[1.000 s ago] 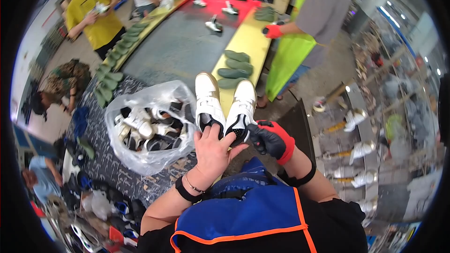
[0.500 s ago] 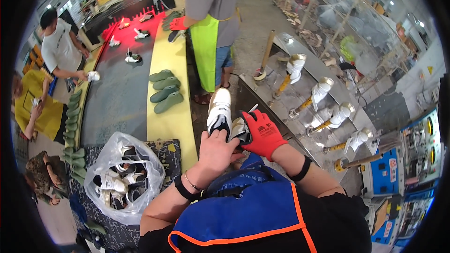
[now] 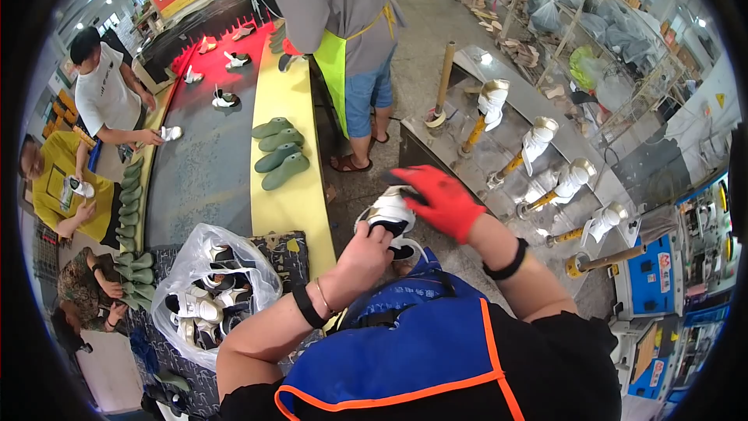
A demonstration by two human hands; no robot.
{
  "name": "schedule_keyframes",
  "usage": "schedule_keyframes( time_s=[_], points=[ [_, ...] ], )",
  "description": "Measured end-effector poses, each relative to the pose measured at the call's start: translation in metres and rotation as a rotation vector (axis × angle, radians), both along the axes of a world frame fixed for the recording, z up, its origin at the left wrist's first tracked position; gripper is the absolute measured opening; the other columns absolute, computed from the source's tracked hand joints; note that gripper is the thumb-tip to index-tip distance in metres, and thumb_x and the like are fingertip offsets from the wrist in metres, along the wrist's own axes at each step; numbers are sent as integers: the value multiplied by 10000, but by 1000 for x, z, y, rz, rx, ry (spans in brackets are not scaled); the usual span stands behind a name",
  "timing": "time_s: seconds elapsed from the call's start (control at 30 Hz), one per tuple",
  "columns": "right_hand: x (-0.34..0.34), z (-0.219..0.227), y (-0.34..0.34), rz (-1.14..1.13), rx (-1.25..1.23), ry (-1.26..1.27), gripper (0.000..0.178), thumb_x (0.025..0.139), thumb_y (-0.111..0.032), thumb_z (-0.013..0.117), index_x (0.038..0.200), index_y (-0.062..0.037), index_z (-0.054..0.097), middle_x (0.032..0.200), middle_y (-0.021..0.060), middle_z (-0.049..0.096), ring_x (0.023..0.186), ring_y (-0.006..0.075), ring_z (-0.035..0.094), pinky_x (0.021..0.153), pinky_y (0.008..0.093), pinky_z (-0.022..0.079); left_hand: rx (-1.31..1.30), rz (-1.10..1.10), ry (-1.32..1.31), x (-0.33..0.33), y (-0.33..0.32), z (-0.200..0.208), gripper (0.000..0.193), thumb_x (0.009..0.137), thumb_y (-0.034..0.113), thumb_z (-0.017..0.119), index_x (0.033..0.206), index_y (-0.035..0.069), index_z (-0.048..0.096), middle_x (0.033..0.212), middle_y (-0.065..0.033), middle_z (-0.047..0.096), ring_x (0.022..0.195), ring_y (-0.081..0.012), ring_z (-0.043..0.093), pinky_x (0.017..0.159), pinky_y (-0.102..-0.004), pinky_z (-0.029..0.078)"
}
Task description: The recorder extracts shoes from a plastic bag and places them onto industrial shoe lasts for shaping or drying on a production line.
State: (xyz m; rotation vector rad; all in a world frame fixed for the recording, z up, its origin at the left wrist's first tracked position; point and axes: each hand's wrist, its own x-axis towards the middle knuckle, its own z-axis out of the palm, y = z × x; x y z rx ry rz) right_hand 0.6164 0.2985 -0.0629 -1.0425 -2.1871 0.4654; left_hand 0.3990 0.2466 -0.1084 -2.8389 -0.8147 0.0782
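Observation:
A white shoe upper (image 3: 395,210) with a dark lining is in front of my body. My bare left hand (image 3: 365,256) grips it, fingers tucked into the dark opening. My right hand (image 3: 446,201), in a red glove with dark fingertips, reaches over the toe from the right. Its fingers are stretched apart; whether they touch the shoe is hard to tell. Below the upper, close to my apron (image 3: 389,343), another dark-lined white piece (image 3: 403,251) shows in part.
At right, several white uppers (image 3: 539,139) sit on yellow posts over a metal bench (image 3: 499,195). To the left, a plastic bag (image 3: 269,277) holds shoes beside a conveyor (image 3: 195,175). Green shoe lasts (image 3: 282,164) lie on its yellow ledge (image 3: 292,218). A co-worker (image 3: 343,47) stands ahead.
The white upper has come nearer and turned in my left hand. My gloved right hand has risen toward its toe, with the fingers more spread. The co-worker ahead has shifted.

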Motion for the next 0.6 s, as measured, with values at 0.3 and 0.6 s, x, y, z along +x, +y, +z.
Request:
schedule_keyframes(
  time_s=[0.3, 0.6],
  points=[
    [-34, -41, -9, 87, -2, -110, 443, 823, -325, 651, 1214, -130, 576, 1083, 123, 620, 1033, 318, 581, 862, 439, 470, -81, -69, -87, 4, -8, 7, 147, 798, 226, 577, 836, 177, 710, 998, 0, 590, 1015, -177, 521, 849, -390, 369],
    [25, -39, 16, -230, -828, 601, 359, 898, -297, 597, 1140, -31, 608, 968, 133, 704, 841, 234, 673, 749, 344, 513, -151, 97, -217, 0, 18, 39, 331, 647, 404, 767, 893, 206, 672, 944, -37, 542, 937, -228, 517, 773, -371, 382]
  ],
)
